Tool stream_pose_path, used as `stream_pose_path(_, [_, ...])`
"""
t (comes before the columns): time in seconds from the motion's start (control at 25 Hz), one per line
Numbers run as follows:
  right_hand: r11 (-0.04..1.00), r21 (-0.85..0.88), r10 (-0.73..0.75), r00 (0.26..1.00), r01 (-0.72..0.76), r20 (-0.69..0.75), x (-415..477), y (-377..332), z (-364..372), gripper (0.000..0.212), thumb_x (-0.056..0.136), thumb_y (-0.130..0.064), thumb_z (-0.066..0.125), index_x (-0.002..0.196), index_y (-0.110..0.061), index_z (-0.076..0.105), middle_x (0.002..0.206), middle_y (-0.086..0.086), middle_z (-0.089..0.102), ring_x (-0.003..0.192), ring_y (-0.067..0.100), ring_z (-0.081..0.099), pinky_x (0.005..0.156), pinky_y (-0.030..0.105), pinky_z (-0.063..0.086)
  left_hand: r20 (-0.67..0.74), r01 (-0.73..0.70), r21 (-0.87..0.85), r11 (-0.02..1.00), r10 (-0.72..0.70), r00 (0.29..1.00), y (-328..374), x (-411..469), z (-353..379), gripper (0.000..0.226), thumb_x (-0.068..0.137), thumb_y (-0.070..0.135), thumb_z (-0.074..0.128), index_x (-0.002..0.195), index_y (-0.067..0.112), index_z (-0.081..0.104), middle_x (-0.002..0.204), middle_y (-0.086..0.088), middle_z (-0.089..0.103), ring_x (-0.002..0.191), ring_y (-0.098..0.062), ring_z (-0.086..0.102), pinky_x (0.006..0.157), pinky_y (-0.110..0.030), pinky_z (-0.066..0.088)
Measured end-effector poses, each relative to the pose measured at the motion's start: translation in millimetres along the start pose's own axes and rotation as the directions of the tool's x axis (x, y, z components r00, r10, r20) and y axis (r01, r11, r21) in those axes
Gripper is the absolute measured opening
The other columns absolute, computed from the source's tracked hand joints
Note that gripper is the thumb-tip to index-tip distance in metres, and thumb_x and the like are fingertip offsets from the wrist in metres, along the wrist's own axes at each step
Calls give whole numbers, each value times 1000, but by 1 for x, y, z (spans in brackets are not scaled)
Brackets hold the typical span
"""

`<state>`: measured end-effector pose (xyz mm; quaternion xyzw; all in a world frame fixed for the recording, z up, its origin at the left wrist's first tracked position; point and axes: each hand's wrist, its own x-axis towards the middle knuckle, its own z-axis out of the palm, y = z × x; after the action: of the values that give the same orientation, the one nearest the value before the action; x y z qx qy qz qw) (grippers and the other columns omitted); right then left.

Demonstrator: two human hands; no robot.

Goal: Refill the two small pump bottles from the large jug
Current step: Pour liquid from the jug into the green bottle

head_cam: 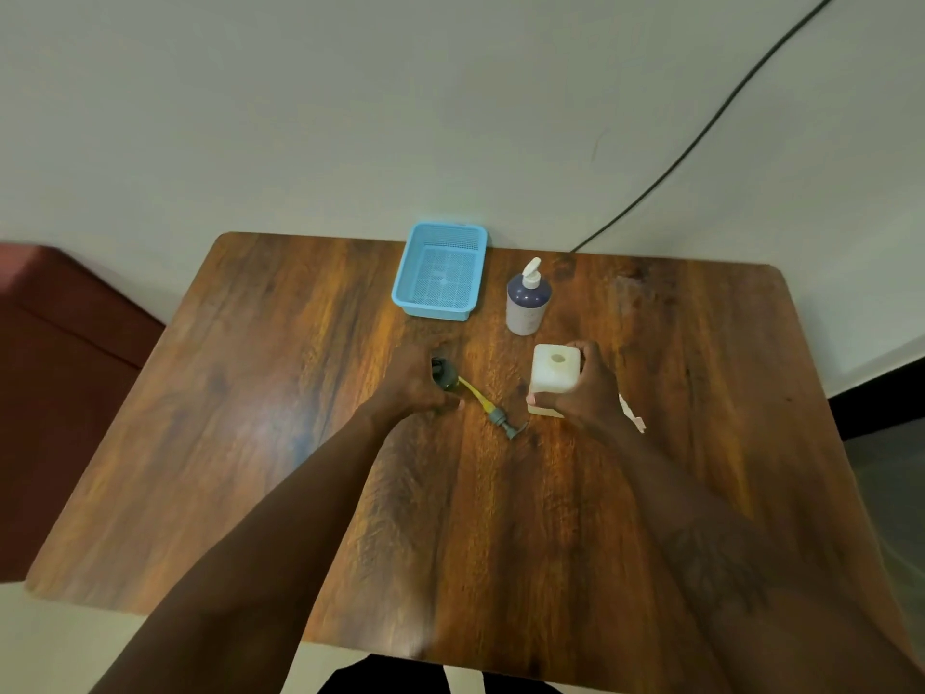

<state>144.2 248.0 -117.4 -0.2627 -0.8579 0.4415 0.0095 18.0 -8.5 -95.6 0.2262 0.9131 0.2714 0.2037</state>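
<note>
Clasping the uncapped white container point(553, 373) mid-bench, the right grip point(585, 388) was full; the left grip point(415, 383), by the loose pump point(488, 405), was unreadable. Filling apparently remained; the purple bottle point(526, 303) stood unopened.

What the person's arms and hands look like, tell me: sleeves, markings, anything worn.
Both arms are bare: no sleeve shows on the left forearm or the right forearm. The left hand and the right hand wear no glove, and no ring, watch or band is visible. A dark, branching tattoo-like marking runs along the right forearm.
</note>
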Motion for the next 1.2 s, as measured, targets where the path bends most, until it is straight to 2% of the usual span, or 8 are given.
stream_pose_path(0.12, [1000,17,22,999,-21,-43,-7,-12,8,96,59,-39,97,134,-27,40,124,-8,52,112,12,50,90,31,50,-40,34,-29,999,-35,999,-5,1,1,92,65,29,95,144,18,49,133,-3,60,121,-18,59,99,-35,53])
stream_pose_path(0.36, [996,41,80,980,-74,-183,-19,-27,20,96,59,-54,93,140,-30,46,139,-4,56,123,17,55,96,40,53,-72,43,-101,994,-51,996,-20,-7,7,80,63,28,96,129,21,52,124,3,58,114,-15,58,90,-26,50])
stream_pose_path(0.48, [997,71,29,966,-11,-258,-25,-41,14,97,59,-58,91,140,-28,48,138,-4,57,120,16,55,91,32,52,-166,-18,-214,977,-18,986,-13,-13,2,73,61,35,97,121,21,58,118,4,64,108,-14,63,88,-26,55])
stream_pose_path(0.6, [990,89,-77,950,108,-304,-31,-61,2,93,61,-58,91,137,-26,50,134,-3,60,112,13,57,84,28,55,-292,-110,-300,948,19,956,10,-20,-13,69,69,41,92,128,21,61,118,10,65,105,-8,65,85,-16,53])
stream_pose_path(0.76, [949,-112,-316,909,296,-272,-31,-95,-20,92,59,-66,87,134,-26,53,126,-2,64,103,15,64,78,33,62,-381,-233,-318,919,101,919,42,-30,-34,76,71,52,81,139,24,61,127,15,59,106,3,56,83,-5,49])
stream_pose_path(0.88, [873,-293,-460,859,391,-224,-32,-122,-28,90,62,-66,83,136,-24,53,123,1,66,100,19,67,76,37,62,-412,-286,-324,902,138,901,55,-32,-45,74,73,41,86,140,20,60,124,14,53,104,3,51,74,3,42])
stream_pose_path(0.96, [834,-358,-515,826,421,-229,-33,-137,-30,86,66,-61,83,136,-22,54,123,4,67,101,22,67,76,39,62,-424,-307,-324,895,152,893,55,-30,-49,73,73,31,90,139,17,61,125,9,58,103,2,55,75,2,44])
stream_pose_path(1.2, [732,-559,-600,758,390,-257,-33,-156,-31,79,71,-53,85,135,-18,56,121,8,68,98,26,69,79,35,57,-440,-318,-310,896,161,883,45,-23,-54,79,68,45,88,140,31,60,139,5,59,120,-15,60,86,-15,57])
